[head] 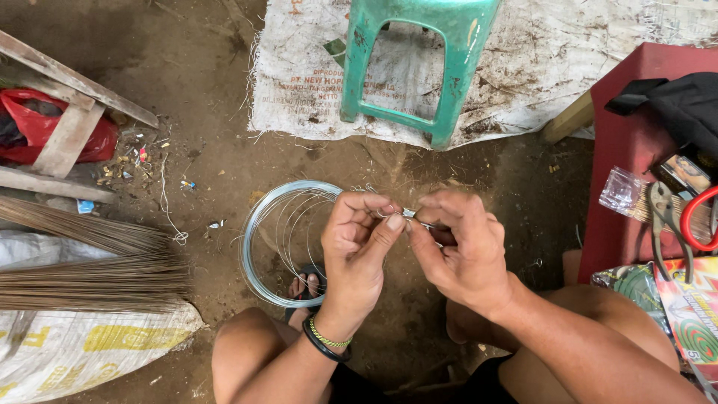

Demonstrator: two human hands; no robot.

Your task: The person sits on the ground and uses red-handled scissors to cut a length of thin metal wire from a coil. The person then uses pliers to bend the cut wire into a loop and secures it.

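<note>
The person sits low over a dirt floor (209, 150), and both hands meet in front of the knees. The left hand (359, 239) has its fingers (390, 223) curled and pinched on a thin wire (374, 212), close to a small metal piece (409, 213). The right hand (460, 243) is also closed, and its thumb and first fingers grip the same small piece from the other side. What this piece is exactly, I cannot tell; it is too small.

The wire comes from a coil (280, 239) that lies on the floor just left of the left hand, around the toes of one sandalled foot (307, 286).

By my judgement, the step in hand is fine work at the wire end: bending it or fixing it to the small piece. The next move probably calls for a steady pinch from both hands and a small twist, because the wire is springy and may slip out.

Counted: one coil, one green stool (419, 60), two white sacks, of which one (523, 67) lies under the stool, one bundle of broom sticks (90, 269), one red bag (30, 123), one pair of pliers (662, 217) on the red table (628, 142), and two bracelets (327, 343) on the left wrist.
</note>
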